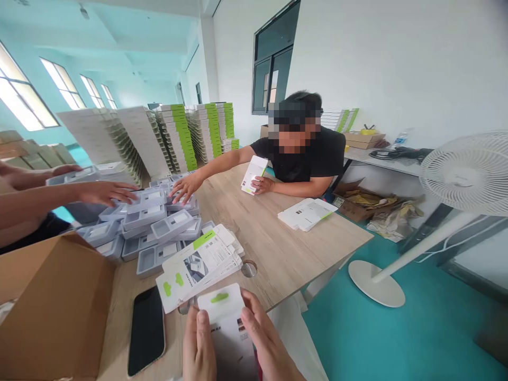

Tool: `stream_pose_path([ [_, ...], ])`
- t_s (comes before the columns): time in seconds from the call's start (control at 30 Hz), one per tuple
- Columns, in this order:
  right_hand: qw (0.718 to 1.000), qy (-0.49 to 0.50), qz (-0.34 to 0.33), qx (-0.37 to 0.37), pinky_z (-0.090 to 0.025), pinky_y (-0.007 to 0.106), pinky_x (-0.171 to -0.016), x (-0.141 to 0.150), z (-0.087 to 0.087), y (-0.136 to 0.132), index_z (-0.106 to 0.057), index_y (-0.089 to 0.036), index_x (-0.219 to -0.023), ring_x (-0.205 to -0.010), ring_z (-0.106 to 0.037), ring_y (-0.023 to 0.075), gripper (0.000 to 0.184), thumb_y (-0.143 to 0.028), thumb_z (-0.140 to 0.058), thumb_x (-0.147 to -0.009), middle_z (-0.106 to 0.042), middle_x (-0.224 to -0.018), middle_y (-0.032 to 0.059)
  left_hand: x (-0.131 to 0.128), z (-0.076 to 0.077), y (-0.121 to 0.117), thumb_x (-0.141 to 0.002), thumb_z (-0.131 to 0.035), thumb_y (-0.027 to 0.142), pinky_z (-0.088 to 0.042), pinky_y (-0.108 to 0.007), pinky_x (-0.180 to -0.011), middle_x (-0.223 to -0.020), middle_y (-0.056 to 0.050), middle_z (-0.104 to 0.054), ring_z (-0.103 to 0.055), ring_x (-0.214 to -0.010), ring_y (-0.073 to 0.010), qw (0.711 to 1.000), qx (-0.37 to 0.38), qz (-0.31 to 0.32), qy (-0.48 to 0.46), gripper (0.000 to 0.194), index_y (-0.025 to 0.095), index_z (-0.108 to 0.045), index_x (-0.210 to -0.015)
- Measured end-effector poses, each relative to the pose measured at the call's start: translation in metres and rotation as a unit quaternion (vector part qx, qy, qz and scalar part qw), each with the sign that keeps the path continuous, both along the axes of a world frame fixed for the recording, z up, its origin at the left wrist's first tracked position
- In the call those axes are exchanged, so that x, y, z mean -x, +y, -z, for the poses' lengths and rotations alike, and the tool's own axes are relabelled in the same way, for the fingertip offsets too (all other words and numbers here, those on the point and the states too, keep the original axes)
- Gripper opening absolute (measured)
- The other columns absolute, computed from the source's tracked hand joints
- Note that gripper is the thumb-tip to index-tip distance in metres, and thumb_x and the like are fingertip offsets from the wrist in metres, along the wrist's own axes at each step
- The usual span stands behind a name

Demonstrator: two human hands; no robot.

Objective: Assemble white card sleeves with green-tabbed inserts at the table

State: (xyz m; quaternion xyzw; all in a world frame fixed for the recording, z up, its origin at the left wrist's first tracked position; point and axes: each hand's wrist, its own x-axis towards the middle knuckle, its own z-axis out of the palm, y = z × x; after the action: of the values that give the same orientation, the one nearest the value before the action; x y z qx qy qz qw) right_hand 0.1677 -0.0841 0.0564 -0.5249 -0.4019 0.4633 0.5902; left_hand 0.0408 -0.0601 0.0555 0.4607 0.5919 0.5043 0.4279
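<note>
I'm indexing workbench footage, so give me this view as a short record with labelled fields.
left hand: grips one side of a white printed carton
right hand: grips its other side
ahead of hands: fanned stack of printed cartons
left of stack: black-screened phone, lying flat
beyond phone: pile of pale trays
far left: open cardboard box
across table: person in black shirt, holding another carton
right side: white standing fan

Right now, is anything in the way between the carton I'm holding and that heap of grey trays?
Yes, printed cartons lie fanned on the table between your white carton and the tray heap.
</note>
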Motion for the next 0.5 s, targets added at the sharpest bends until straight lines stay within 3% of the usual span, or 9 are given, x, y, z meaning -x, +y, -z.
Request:
stream_pose_path([
  [0.07, 0.999, 0.014, -0.021, -0.023, -0.058, 0.038, -0.094, 0.001, -0.010, 0.004, -0.068, -0.030, -0.137, -0.104, -0.073, 0.0274, 0.056, -0.072, -0.053, -0.102, -0.080, -0.118, 0.0071, -0.008, -0.013, 0.006, -0.098, -0.037, 0.084, -0.043, -0.047, -0.127, -0.155, -0.021, -0.065, -0.046, -0.157, -0.0373, 0.999, 0.005, -0.006, -0.034, 0.087, 0.014, -0.068, -0.139],
  [0.13, 0.998, 0.027, -0.021, -0.044, -0.056, 0.039, -0.104, 0.000, -0.015, 0.007, -0.066, -0.030, -0.139, -0.119, -0.071, 0.0277, 0.053, -0.068, -0.054, -0.104, -0.077, -0.129, 0.0081, -0.014, -0.022, 0.008, -0.090, -0.049, 0.089, -0.037, -0.047, -0.131, -0.159, -0.020, -0.061, -0.043, -0.159, -0.0374, 0.997, 0.007, -0.010, -0.073, 0.093, 0.014, -0.065, -0.142],
  [0.27, 0.996, -0.036, -0.010, -0.086, -0.054, 0.037, -0.111, -0.011, -0.018, 0.010, -0.052, -0.032, -0.155, -0.137, -0.063, 0.0265, 0.054, -0.060, -0.053, -0.109, -0.064, -0.152, 0.0105, -0.014, -0.027, 0.007, -0.074, -0.082, 0.079, -0.057, -0.040, -0.109, -0.136, -0.015, -0.079, -0.068, -0.135, -0.0368, 0.986, -0.009, 0.058, -0.159, 0.083, 0.020, -0.072, -0.132],
  [0.4, 0.979, -0.154, -0.067, -0.116, -0.058, 0.034, -0.101, -0.022, -0.026, 0.011, -0.063, -0.030, -0.137, -0.121, -0.071, 0.0251, 0.038, -0.055, -0.050, -0.111, -0.073, -0.136, 0.0097, -0.007, -0.033, 0.006, -0.073, -0.087, 0.073, -0.058, -0.031, -0.099, -0.121, -0.012, -0.084, -0.077, -0.117, -0.0291, 0.985, -0.041, 0.055, -0.157, 0.071, 0.019, -0.076, -0.117],
  [0.5, 0.984, -0.130, -0.080, -0.090, -0.060, 0.035, -0.091, -0.021, -0.033, 0.010, -0.063, -0.028, -0.130, -0.109, -0.075, 0.0249, 0.041, -0.060, -0.046, -0.111, -0.077, -0.129, 0.0101, -0.004, -0.036, 0.007, -0.068, -0.090, 0.073, -0.059, -0.030, -0.096, -0.114, -0.010, -0.085, -0.077, -0.113, -0.0300, 0.989, -0.056, 0.038, -0.128, 0.069, 0.020, -0.078, -0.110],
])
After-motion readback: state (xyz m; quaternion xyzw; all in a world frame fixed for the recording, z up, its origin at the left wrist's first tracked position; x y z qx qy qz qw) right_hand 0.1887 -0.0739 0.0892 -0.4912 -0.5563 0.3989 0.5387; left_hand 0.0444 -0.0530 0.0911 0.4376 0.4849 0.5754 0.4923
